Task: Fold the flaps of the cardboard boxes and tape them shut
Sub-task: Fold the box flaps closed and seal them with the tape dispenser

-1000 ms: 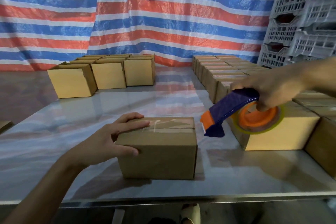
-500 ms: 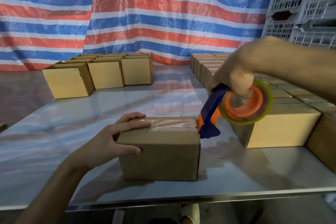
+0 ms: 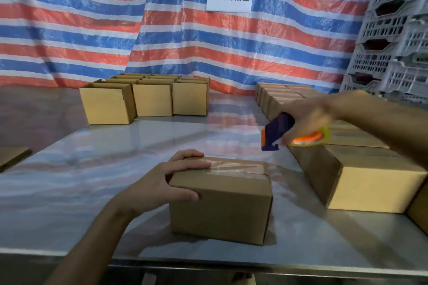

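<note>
my left hand (image 3: 162,183) grips the left end of the taped box (image 3: 221,201) at the table's (image 3: 92,187) near edge. my right hand (image 3: 308,120) holds the tape dispenser (image 3: 278,131) in the air, above and right of it, clear of the top.

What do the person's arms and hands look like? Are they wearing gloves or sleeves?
No gloves and no sleeves show. The left hand and left forearm are bare, with no ring, watch or bracelet to see. The right hand and right forearm are bare too, though that hand is blurry, so a small ring could be missed.
</note>
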